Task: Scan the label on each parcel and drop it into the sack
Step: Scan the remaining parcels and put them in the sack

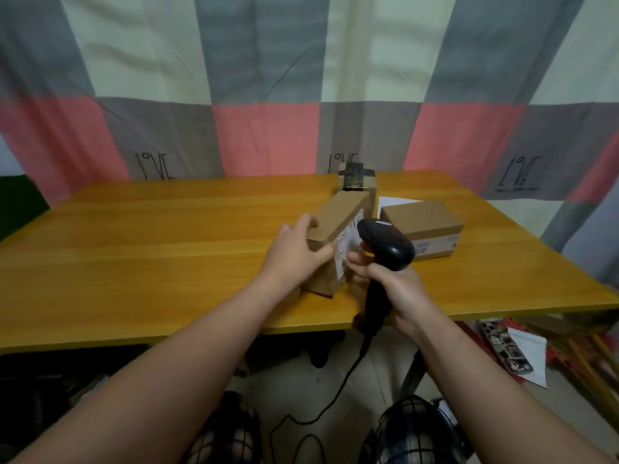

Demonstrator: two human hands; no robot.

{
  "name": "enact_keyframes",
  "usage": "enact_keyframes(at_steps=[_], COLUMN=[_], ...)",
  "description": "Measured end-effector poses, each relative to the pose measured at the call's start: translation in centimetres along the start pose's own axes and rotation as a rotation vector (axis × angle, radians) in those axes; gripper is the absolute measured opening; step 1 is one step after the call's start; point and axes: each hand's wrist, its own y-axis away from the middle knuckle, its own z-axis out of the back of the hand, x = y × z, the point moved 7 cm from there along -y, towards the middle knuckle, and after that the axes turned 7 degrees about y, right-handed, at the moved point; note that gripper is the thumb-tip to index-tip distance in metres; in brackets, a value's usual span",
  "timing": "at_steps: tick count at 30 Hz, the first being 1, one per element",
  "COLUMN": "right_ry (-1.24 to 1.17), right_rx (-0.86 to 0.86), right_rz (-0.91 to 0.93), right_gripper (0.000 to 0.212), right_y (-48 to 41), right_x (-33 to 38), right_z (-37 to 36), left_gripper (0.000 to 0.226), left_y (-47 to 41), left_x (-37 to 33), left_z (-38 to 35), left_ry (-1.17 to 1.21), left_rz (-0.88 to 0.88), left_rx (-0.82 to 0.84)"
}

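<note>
Straight ahead of the person, from the head camera, the left hand (296,251) grips a long cardboard parcel (338,217), fingers curled over its near end, tipping it up off the wooden table (167,249). The parcel's long axis runs away from the person. Its white label (341,251) covers the side face turned toward the right hand (393,289), which is wrapped round the handle of a black scanner (388,244). The scanner's head sits just right of the parcel, almost against the label, so the right hand is nearer it. A second parcel (422,226) lies further right. No sack is visible.
</note>
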Motion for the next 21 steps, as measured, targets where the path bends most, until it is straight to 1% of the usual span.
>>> enact_keyframes(at_steps=[3,6,8,11,14,16,17,18,19,21], right_ry=[0.011,0.030,0.059,0.002,-0.036,-0.065,-0.074,-0.068,-0.047,0.028], right_rx=[0.011,0.046,0.074,0.130,0.159,0.195,0.223,0.243,0.252,0.249], right_rz=[-0.004,-0.048,-0.072,-0.076,-0.081,-0.067,-0.059,-0.048,-0.029,0.030], right_gripper=[0.026,0.027,0.029,0.034,0.037,0.037,0.038,0.039,0.038,0.032], right_y=[-0.3,-0.5,-0.5,-0.1,-0.1,0.0,0.1,0.1,0.1,0.1], right_x=[-0.2,-0.8,-1.3,-1.5,-1.8,-1.8,-1.7,-1.7,-1.6,-0.8], right_z=[-1.7,-4.0,-5.8,-8.8,-11.0,-12.4,-13.1,-13.7,-14.1,-14.6], left_gripper=[0.034,0.029,0.033,0.050,0.063,0.086,0.093,0.093,0.085,0.071], left_y=[1.2,3.3,4.5,5.8,6.6,6.7,6.8,6.7,6.6,6.2], left_x=[4.6,8.0,9.5,11.4,13.0,13.8,13.9,13.8,13.8,13.6], left_z=[4.8,8.6,10.1,10.8,11.1,11.2,11.1,10.9,10.9,11.3], left_ry=[0.165,0.326,0.453,0.606,0.576,0.510,0.467,0.445,0.462,0.547], left_rz=[0.045,0.100,0.120,0.163,0.203,0.232,0.247,0.250,0.253,0.271], left_rx=[-0.072,-0.136,-0.164,-0.164,-0.121,-0.035,0.022,0.057,0.050,-0.024])
